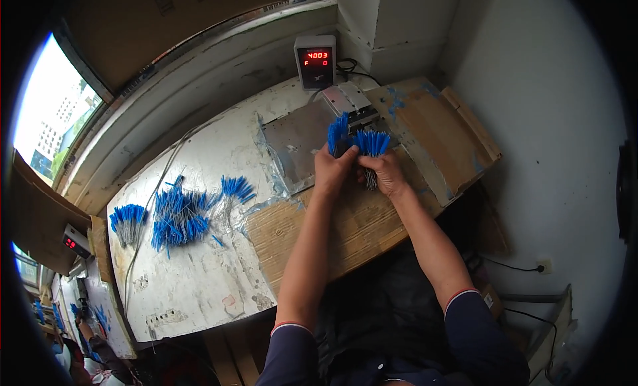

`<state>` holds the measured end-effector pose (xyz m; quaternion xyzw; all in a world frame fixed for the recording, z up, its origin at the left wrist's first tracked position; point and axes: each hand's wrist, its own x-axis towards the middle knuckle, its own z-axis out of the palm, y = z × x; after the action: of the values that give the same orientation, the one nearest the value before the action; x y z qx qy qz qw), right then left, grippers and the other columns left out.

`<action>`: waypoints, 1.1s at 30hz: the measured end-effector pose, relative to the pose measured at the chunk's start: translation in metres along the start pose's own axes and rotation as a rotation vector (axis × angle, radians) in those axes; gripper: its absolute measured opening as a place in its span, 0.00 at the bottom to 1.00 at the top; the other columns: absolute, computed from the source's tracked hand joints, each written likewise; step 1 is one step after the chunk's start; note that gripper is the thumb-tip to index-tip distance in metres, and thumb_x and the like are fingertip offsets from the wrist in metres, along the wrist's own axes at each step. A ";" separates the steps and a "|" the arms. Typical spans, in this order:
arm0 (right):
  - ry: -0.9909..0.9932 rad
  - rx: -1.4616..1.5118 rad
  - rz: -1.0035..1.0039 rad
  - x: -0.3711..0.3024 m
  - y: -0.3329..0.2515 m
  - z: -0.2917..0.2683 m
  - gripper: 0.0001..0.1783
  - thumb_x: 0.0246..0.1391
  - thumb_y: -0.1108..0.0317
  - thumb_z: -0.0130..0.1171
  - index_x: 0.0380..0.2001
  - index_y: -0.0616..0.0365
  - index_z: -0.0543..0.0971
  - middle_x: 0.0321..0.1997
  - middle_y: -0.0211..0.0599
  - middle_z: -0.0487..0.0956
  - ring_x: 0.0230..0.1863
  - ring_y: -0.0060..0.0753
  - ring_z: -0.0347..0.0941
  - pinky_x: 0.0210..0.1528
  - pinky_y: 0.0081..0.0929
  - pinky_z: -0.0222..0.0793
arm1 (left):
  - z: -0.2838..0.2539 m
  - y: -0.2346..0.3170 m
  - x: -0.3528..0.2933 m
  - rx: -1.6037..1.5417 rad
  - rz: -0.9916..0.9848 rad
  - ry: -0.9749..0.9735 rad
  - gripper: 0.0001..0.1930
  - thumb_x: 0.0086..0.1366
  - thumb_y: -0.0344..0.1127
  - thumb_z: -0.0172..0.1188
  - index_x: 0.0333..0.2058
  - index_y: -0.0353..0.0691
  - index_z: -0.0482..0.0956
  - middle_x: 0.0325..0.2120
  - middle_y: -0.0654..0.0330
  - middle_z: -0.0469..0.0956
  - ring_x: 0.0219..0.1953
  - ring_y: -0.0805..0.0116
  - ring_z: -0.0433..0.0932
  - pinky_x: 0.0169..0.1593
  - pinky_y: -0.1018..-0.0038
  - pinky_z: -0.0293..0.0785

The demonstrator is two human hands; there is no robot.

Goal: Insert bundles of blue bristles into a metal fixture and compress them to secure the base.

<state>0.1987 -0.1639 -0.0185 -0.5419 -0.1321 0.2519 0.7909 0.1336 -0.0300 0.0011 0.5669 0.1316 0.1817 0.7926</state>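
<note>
My left hand [331,170] is closed around a bundle of thin pieces with blue ends [337,132], which point up and away from me. Close beside it, my right hand [389,173] grips a second bundle of blue-tipped wires [373,143]; its thin grey stems stick out below the fingers. The thumbs nearly meet between the bundles. Both hands are above the right part of the table, just in front of a small metal device [350,101]. What the blue-tipped pieces are exactly is too small to tell.
On the white worktop [193,273] lie a large tangled pile [179,213], a smaller pile [236,188] and a neat fanned bunch [128,221] of blue-tipped wires. A counter with red digits [316,63] stands behind. Cardboard [438,133] covers the right side. Another person works far left.
</note>
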 end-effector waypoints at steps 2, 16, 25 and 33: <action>0.026 0.017 -0.024 0.000 0.002 0.007 0.11 0.49 0.74 0.66 0.38 0.58 0.81 0.27 0.32 0.80 0.21 0.26 0.78 0.20 0.25 0.77 | -0.004 0.003 -0.001 0.043 -0.016 0.043 0.08 0.63 0.33 0.68 0.37 0.40 0.79 0.21 0.70 0.75 0.18 0.83 0.67 0.22 0.82 0.62; 0.092 -0.070 -0.088 -0.006 0.010 0.016 0.09 0.54 0.73 0.64 0.40 0.57 0.81 0.29 0.30 0.81 0.24 0.25 0.78 0.25 0.23 0.77 | -0.009 -0.019 0.009 0.193 0.106 0.150 0.12 0.61 0.30 0.68 0.43 0.34 0.80 0.27 0.62 0.82 0.26 0.75 0.77 0.33 0.73 0.76; 0.288 -0.121 0.012 -0.001 0.002 0.011 0.06 0.48 0.76 0.68 0.30 0.62 0.80 0.26 0.37 0.81 0.21 0.28 0.78 0.19 0.26 0.77 | -0.010 -0.028 0.014 0.228 0.221 0.316 0.10 0.65 0.32 0.62 0.43 0.36 0.80 0.28 0.59 0.84 0.32 0.71 0.80 0.41 0.70 0.75; 0.398 -0.246 -0.053 0.027 -0.005 0.000 0.05 0.47 0.77 0.66 0.23 0.65 0.79 0.20 0.39 0.79 0.16 0.29 0.76 0.15 0.26 0.74 | -0.013 -0.016 0.014 0.267 0.342 0.583 0.07 0.65 0.30 0.58 0.41 0.39 0.79 0.26 0.60 0.83 0.30 0.68 0.80 0.39 0.71 0.74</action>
<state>0.2224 -0.1512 -0.0152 -0.6694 -0.0174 0.1010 0.7358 0.1427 -0.0179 -0.0183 0.6037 0.2779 0.4470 0.5988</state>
